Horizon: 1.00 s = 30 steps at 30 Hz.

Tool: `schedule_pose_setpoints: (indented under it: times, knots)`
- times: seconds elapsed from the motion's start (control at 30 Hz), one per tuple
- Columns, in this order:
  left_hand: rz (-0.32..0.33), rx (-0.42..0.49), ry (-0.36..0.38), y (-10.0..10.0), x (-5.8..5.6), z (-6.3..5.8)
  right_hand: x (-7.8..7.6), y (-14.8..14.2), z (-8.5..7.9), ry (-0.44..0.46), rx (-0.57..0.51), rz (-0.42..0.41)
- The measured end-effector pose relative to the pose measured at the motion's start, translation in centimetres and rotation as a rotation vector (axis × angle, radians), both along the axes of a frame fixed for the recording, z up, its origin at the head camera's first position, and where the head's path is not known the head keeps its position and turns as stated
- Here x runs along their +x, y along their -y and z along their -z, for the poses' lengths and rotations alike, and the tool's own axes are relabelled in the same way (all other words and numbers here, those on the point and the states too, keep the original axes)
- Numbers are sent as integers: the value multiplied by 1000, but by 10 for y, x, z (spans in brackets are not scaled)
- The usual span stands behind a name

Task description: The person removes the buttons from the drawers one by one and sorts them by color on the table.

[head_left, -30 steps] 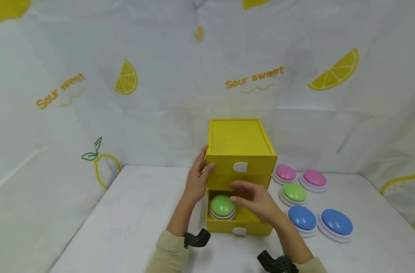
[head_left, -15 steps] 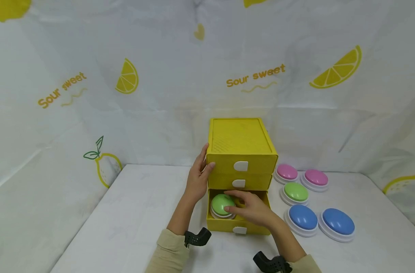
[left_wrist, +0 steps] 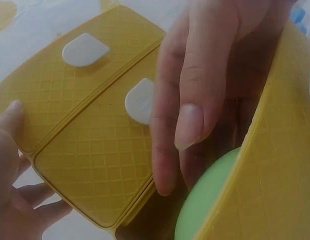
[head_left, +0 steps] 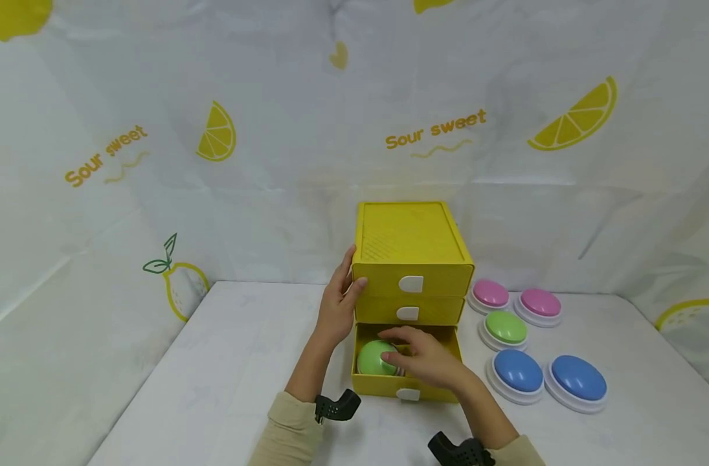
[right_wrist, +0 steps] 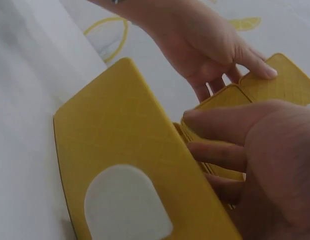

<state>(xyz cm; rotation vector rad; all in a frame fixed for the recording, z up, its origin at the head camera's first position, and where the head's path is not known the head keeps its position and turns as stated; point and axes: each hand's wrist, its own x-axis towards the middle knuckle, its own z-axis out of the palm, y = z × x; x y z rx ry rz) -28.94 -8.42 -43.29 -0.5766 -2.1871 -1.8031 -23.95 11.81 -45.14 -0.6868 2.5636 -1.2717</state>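
A yellow drawer box (head_left: 411,233) with three stacked drawers stands on the table. My left hand (head_left: 335,312) grips its left front corner, the thumb on the front and the fingers along the side. The bottom drawer (head_left: 377,387) is pulled out. In its left part sits a green domed push light (head_left: 373,360), tilted so that the dome faces me. My right hand (head_left: 428,361) reaches into the drawer, thumb and fingers extended at the light's right edge. The left wrist view shows those fingers loosely straight, close over the green dome (left_wrist: 205,200). The drawer front hides them partly in the right wrist view.
Right of the box stand two pink push lights (head_left: 490,293), another green push light (head_left: 506,327) and two blue push lights (head_left: 518,371), on white bases. Behind the white table (head_left: 243,362) hangs a lemon-print cloth (head_left: 296,129).
My right hand has moved left and down to the green light in the drawer. That light has gone from lying flat to tilted towards me. My left hand has stayed put.
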Motion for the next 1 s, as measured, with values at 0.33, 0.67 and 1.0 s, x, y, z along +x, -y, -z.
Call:
schedule_pose_setpoints:
  times: [0.33, 0.67, 1.0]
  knots:
    - [3, 7, -12, -1, 0, 0, 9, 31, 1, -153, 72, 209]
    - [-8, 2, -9, 0, 0, 0, 11, 41, 3, -143, 103, 286]
    - [6, 15, -10, 0, 1, -1, 7, 33, 3, -95, 35, 267]
